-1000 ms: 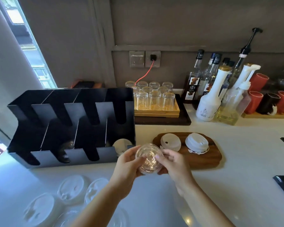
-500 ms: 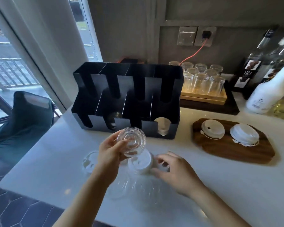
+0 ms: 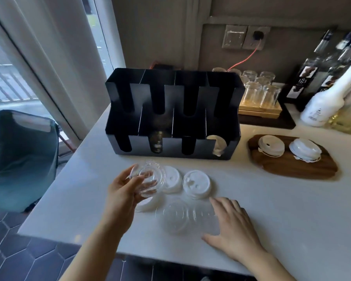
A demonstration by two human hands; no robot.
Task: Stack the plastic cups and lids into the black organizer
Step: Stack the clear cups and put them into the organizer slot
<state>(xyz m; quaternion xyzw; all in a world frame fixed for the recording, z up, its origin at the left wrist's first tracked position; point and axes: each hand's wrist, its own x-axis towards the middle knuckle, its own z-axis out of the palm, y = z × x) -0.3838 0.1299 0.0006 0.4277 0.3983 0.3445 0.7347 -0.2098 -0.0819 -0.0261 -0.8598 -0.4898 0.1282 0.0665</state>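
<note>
We are counting three white lids (image 3: 196, 184) and two clear lids (image 3: 175, 219) lying on the table (image 3: 292, 209), two more white lids (image 3: 271, 146) sitting on one wooden board (image 3: 292, 169), and one black organizer (image 3: 173, 112).

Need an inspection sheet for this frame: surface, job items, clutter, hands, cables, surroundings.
Surface: white counter, bare at right.
Job's things: black organizer upright; a white lid in its rightmost front slot. Two white lids and clear lids lie loose on the counter.
Clutter: wooden board carrying two white lids; upturned glasses on a tray; syrup bottles at right.
Hands: left hand holds clear lids; right hand open, resting on a clear lid.
Cables: red cable from wall socket.
Surroundings: window, teal chair, tiled floor.
</note>
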